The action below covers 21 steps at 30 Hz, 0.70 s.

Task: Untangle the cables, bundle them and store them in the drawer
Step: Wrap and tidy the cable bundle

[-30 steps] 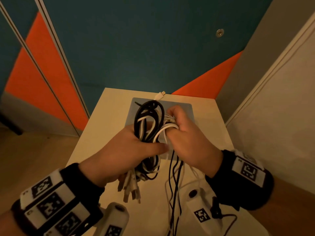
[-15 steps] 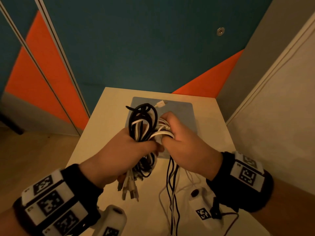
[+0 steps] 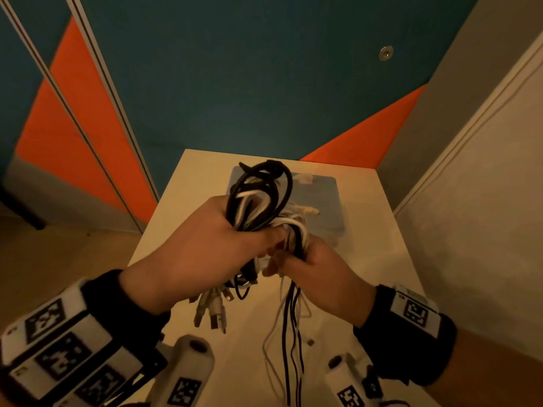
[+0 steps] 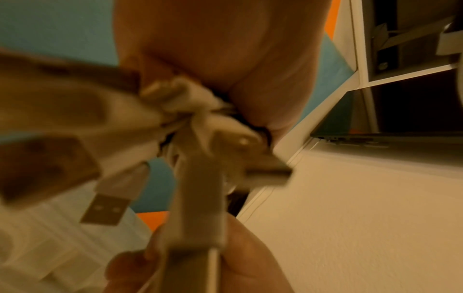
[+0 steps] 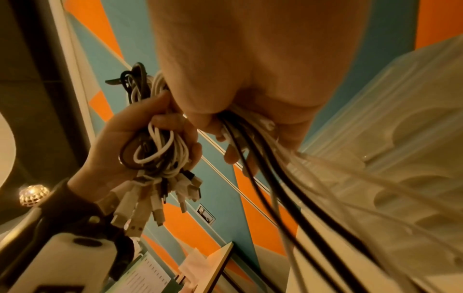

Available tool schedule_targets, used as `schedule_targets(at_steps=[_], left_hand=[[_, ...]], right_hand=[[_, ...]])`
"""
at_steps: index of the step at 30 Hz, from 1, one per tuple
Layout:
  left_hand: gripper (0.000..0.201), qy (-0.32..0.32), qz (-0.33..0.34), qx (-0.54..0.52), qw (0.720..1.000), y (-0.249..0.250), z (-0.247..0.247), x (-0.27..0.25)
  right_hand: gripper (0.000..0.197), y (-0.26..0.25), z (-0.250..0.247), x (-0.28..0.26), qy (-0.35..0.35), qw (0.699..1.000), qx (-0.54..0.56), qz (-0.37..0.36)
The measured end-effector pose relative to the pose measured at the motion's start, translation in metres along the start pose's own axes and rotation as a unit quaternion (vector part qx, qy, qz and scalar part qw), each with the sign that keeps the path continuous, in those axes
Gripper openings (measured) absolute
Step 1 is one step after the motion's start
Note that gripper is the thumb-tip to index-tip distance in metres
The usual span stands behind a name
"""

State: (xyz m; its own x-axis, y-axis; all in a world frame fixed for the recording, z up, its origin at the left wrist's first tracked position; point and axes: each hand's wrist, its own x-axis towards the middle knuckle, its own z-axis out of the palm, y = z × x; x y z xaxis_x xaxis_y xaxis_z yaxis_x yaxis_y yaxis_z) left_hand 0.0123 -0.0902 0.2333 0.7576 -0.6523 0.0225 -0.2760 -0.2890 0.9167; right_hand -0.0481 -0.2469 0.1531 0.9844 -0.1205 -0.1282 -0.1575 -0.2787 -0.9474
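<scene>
A bundle of black and white cables [image 3: 261,198] is held above a small white table [image 3: 379,242]. My left hand [image 3: 205,254] grips the looped bundle [image 5: 152,146], and several USB plugs [image 3: 211,312] hang below its fist; these plugs [image 4: 105,210] look blurred in the left wrist view. My right hand [image 3: 317,271] holds the loose strands [image 3: 291,342] just right of the bundle, and black and white strands [image 5: 283,188] trail down from its fingers. The two hands touch each other. No drawer is in sight.
A blue-grey mat [image 3: 326,201] lies on the table under the bundle. A teal and orange wall [image 3: 235,83] stands behind, a grey wall [image 3: 470,201] to the right. A clear plastic container [image 5: 400,138] shows in the right wrist view.
My left hand has lifted the bundle up and forward. My right hand has dropped from the loops' top to below the left thumb, gripping the trailing strands.
</scene>
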Motion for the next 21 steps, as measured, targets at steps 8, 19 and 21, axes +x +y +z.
schedule_targets(at_steps=[8,19,21], left_hand=[[0.011,0.050,-0.017,-0.055,0.997,-0.012,-0.001,-0.001],[0.042,-0.032,0.090,-0.050,0.994,-0.015,0.038,0.009],[0.046,-0.029,0.085,-0.063,0.994,-0.021,0.041,0.011]], right_hand=[[0.034,-0.039,-0.009,0.003,0.112,0.972,0.206,0.003],[0.041,-0.066,-0.007,0.003,0.129,0.915,0.381,-0.034],[0.023,-0.063,-0.006,0.004,0.095,0.917,0.385,-0.043]])
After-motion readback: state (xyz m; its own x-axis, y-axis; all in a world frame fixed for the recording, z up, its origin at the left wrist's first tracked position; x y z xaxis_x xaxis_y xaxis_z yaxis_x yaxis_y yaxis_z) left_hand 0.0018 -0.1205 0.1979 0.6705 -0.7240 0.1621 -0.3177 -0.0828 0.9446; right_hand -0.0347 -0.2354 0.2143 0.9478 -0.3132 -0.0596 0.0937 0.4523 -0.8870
